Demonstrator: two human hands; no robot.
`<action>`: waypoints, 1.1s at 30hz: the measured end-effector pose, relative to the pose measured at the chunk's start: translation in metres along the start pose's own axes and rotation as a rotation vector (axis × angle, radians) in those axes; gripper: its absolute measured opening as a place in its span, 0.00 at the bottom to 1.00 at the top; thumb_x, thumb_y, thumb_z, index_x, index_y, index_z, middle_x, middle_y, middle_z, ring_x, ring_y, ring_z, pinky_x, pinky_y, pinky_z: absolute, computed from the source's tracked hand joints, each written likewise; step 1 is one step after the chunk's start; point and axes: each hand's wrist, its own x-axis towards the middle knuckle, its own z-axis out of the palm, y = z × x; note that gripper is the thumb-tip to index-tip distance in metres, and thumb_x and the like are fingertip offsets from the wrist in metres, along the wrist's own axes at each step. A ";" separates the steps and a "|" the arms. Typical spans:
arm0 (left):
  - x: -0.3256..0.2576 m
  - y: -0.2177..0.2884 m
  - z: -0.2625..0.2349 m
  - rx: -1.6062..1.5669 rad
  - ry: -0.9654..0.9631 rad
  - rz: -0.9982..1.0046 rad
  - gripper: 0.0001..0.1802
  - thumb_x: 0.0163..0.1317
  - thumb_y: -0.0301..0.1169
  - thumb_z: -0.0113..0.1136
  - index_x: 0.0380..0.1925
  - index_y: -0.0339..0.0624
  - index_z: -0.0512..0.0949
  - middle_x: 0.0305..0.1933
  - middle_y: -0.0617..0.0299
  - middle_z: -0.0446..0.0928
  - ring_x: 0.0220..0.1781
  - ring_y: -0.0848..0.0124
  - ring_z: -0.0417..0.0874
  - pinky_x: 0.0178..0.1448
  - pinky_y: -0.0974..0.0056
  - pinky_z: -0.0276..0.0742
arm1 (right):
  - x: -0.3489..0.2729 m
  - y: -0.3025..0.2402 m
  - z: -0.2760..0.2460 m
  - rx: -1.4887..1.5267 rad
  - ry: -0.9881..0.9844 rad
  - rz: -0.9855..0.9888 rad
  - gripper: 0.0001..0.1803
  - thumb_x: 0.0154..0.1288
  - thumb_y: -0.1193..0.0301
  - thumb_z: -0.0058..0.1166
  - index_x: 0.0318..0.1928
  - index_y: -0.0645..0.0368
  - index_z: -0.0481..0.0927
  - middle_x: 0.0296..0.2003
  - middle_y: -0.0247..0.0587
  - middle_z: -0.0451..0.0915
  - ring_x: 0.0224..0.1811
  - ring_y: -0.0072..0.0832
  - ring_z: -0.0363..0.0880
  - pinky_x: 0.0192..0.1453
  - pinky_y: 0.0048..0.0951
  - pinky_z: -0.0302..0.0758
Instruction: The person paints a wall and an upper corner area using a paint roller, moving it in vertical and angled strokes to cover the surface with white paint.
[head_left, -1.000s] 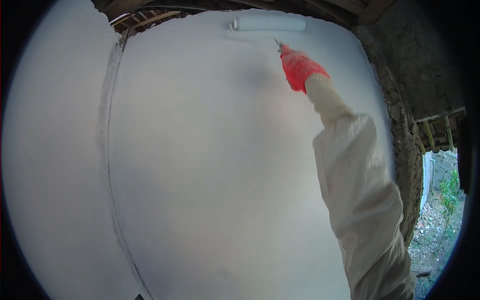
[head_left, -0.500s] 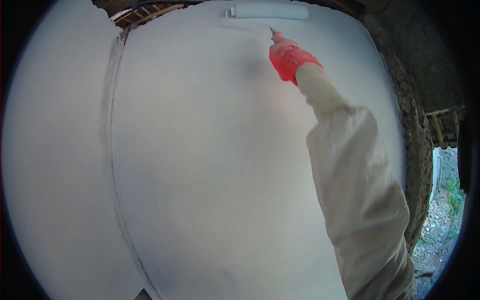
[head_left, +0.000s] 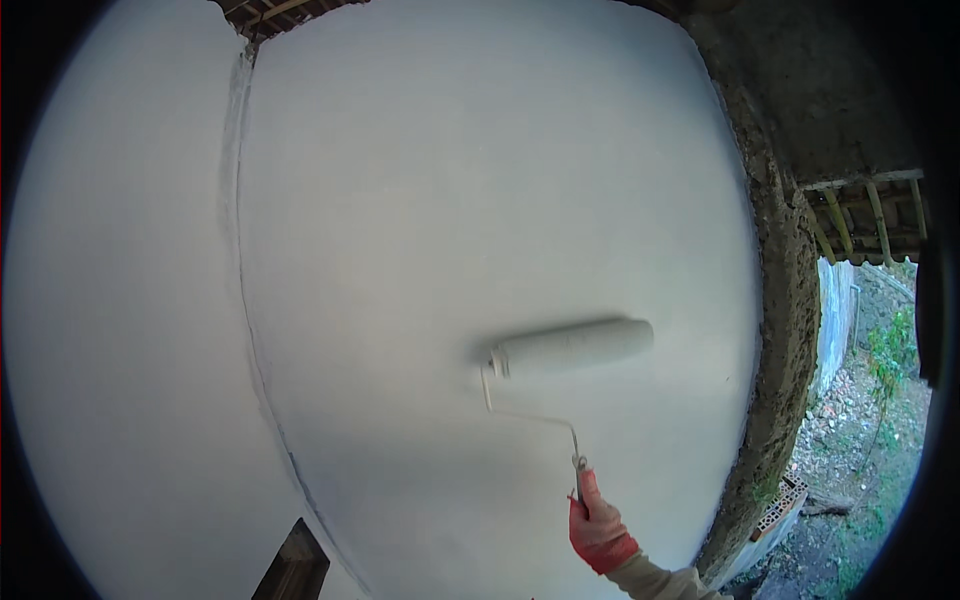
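My right hand (head_left: 600,527), in a red-coated glove with a beige cuff, is closed around the handle of a paint roller (head_left: 575,345). Its thumb lies up along the grip. A bent wire frame (head_left: 530,415) runs from the handle to the left end of the wide, pale roller sleeve. That sleeve lies against the white wall (head_left: 440,230), slightly tilted, its right end higher. Shadow shows around its upper and left edges. My left hand is out of the picture.
A cracked vertical corner line (head_left: 243,290) divides the wall from another white wall at left. A rough, unpainted edge (head_left: 780,330) borders the right side. Beyond it lie rubble and plants (head_left: 885,350). Roof slats (head_left: 280,15) show above, a dark wooden piece (head_left: 295,560) at lower left.
My right hand has brought the roller from the top of the wall down to its lower middle. The forearm has mostly dropped out of view, and the view has shifted somewhat.
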 end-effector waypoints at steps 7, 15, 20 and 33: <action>-0.003 0.017 0.004 0.025 0.024 -0.082 0.14 0.70 0.26 0.42 0.46 0.30 0.76 0.48 0.49 0.77 0.45 0.62 0.82 0.50 0.62 0.77 | 0.223 -0.081 -0.015 0.084 0.186 0.052 0.31 0.68 0.67 0.47 0.69 0.40 0.53 0.27 0.45 0.72 0.27 0.39 0.69 0.36 0.31 0.70; -0.048 0.016 -0.003 0.007 0.084 -0.204 0.15 0.71 0.28 0.42 0.46 0.29 0.76 0.47 0.48 0.77 0.44 0.61 0.82 0.50 0.61 0.77 | 0.148 -0.047 0.021 0.044 0.185 0.058 0.30 0.67 0.73 0.47 0.68 0.49 0.55 0.41 0.50 0.77 0.30 0.42 0.75 0.35 0.32 0.73; -0.081 -0.008 -0.003 -0.025 0.119 -0.374 0.15 0.71 0.30 0.43 0.46 0.31 0.76 0.47 0.52 0.78 0.44 0.64 0.82 0.50 0.63 0.77 | -0.134 0.024 0.059 -0.071 0.010 0.120 0.34 0.61 0.77 0.53 0.66 0.64 0.56 0.49 0.62 0.75 0.35 0.51 0.81 0.33 0.39 0.77; -0.093 -0.006 0.005 -0.022 0.086 -0.426 0.15 0.71 0.29 0.43 0.47 0.32 0.76 0.47 0.53 0.78 0.45 0.65 0.81 0.52 0.62 0.76 | -0.172 -0.007 0.050 0.140 -0.016 0.316 0.30 0.62 0.81 0.51 0.66 0.61 0.60 0.52 0.61 0.74 0.52 0.45 0.78 0.46 0.29 0.76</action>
